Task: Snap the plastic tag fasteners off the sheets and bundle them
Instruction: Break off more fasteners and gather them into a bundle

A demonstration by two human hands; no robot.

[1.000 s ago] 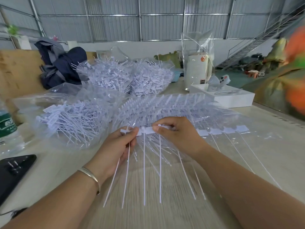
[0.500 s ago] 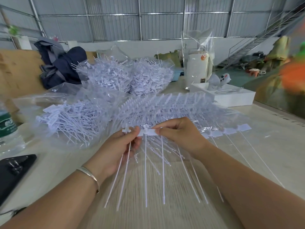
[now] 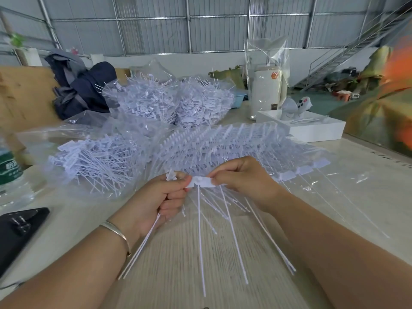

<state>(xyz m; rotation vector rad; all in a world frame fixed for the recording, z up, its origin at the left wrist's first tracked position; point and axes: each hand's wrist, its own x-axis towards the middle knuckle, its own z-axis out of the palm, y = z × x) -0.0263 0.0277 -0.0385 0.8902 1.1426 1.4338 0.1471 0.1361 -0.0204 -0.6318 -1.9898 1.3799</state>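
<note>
Since a moment ago both hands have drawn a little nearer the body, and the two loose fasteners in the left hand (image 3: 162, 199) have closed from a slight fan into a tight pair. Its fingers (image 3: 172, 202) are curled into a fist round those two fasteners (image 3: 142, 244), whose thin tails slant down past the wrist and the silver bracelet (image 3: 118, 233), while its thumb and forefinger pinch the left end of the white strip of fasteners (image 3: 201, 182). At the strip's other end the right hand (image 3: 245, 181) pinches it with bent fingers pressed close together. Held between the two hands above the pale bench (image 3: 367, 175), the strip lets its tails hang and splay toward the body. Beyond the strip lies the fanned stack of sheets (image 3: 223, 143), and left of that stack a clear bag of loose fasteners (image 3: 95, 159). Farther behind the stack are two more heaped bags (image 3: 169, 101). A white box (image 3: 312, 128) sits right of the stack, and a black phone (image 3: 17, 230) and water bottle (image 3: 9, 170) lie far to its left.
</note>
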